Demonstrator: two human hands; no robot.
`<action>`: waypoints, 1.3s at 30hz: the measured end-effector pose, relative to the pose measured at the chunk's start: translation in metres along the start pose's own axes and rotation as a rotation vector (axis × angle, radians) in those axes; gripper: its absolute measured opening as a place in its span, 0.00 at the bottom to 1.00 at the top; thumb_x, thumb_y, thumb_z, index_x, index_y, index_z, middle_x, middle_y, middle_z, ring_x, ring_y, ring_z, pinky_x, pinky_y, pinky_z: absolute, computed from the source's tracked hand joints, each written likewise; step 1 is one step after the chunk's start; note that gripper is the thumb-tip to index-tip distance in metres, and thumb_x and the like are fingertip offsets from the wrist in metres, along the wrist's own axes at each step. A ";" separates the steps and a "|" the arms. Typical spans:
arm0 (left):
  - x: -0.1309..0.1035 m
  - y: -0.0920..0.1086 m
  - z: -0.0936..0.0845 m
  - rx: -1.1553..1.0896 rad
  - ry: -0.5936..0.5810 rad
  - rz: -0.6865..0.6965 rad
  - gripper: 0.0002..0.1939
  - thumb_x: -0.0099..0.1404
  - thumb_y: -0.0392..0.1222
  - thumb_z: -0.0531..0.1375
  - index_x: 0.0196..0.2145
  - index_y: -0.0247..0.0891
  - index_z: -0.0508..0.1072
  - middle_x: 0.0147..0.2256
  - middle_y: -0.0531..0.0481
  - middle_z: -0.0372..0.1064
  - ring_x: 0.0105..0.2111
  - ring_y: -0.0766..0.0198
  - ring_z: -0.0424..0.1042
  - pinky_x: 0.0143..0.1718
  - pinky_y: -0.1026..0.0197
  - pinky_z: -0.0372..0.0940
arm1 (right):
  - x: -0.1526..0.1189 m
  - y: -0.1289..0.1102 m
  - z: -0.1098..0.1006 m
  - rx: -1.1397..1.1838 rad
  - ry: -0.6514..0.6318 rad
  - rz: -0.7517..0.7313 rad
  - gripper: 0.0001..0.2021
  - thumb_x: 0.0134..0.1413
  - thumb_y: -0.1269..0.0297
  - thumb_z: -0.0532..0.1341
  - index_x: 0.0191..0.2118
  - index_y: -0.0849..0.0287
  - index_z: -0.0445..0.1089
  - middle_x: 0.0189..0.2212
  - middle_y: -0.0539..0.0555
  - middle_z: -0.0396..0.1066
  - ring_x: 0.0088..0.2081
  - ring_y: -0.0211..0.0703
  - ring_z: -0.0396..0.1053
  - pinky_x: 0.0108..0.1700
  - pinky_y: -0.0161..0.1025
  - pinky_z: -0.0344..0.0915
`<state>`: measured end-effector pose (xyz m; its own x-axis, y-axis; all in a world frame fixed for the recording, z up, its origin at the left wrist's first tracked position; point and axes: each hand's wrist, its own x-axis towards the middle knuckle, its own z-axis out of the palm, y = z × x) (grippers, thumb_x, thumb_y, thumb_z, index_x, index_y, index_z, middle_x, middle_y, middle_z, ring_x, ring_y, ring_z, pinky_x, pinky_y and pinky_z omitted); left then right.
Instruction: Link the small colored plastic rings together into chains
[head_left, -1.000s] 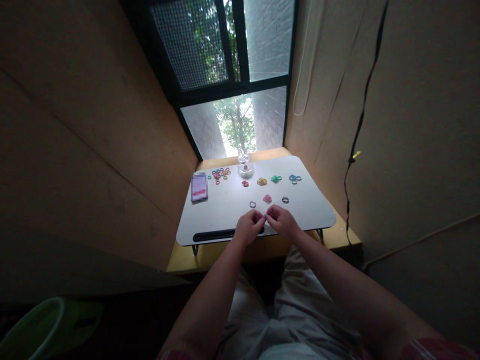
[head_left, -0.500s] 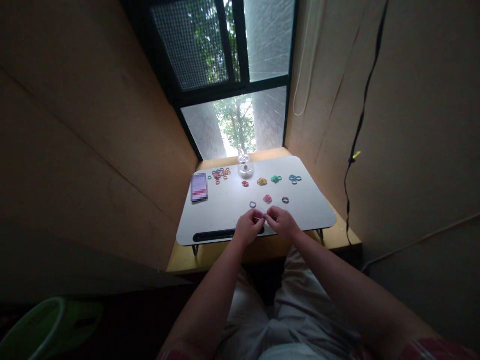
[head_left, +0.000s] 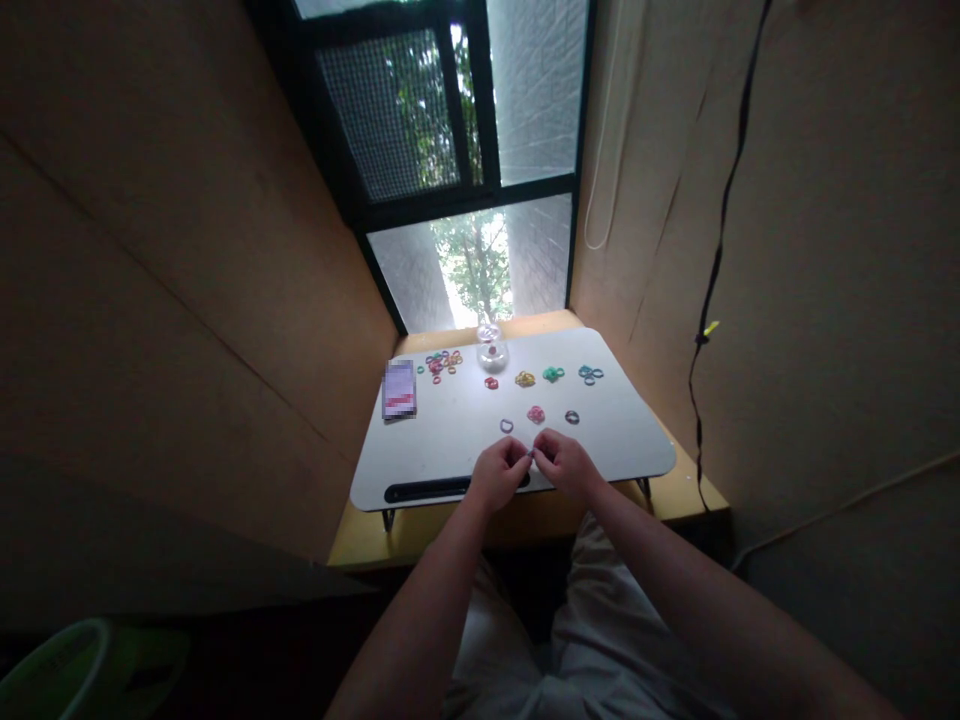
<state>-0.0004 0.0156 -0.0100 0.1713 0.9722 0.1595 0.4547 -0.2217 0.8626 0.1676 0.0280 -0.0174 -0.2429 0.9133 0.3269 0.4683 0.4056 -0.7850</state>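
Above the front of the white lap table (head_left: 420, 440), my left hand (head_left: 499, 473) and my right hand (head_left: 566, 465) meet with their fingertips pinched together. Between them is a small purple hair tie (head_left: 532, 453), mostly hidden by the fingers. Just beyond the hands lie a lone purple hair tie (head_left: 507, 426), a clump of pink hair ties (head_left: 535, 414) and some dark hair ties (head_left: 572, 417). Farther back sit red hair ties (head_left: 491, 383), yellow ones (head_left: 524, 379), green ones (head_left: 553, 374) and blue ones (head_left: 590, 374), in separate small groups.
A mixed-colour pile of hair ties (head_left: 442, 365) lies at the back left, near a phone-like slab (head_left: 399, 390) with a blurred face. A clear jar (head_left: 492, 355) stands at the back middle. A black slot (head_left: 427, 489) runs along the front edge. Walls flank both sides.
The camera has tilted up slightly, so the table sits lower in the picture. My hands stay pinched together over the same spot, with less of the purple hair tie showing.
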 end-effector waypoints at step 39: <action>-0.001 0.002 0.001 -0.011 0.070 -0.070 0.10 0.61 0.47 0.60 0.29 0.37 0.70 0.22 0.55 0.65 0.24 0.68 0.62 0.27 0.65 0.55 | 0.003 0.007 0.004 0.050 -0.036 -0.007 0.05 0.54 0.66 0.56 0.28 0.57 0.62 0.22 0.46 0.63 0.25 0.37 0.61 0.29 0.34 0.56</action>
<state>0.0015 0.0139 -0.0089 0.0774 0.9883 0.1313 0.4535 -0.1522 0.8782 0.1671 0.0337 -0.0242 -0.2768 0.9080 0.3146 0.4235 0.4091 -0.8083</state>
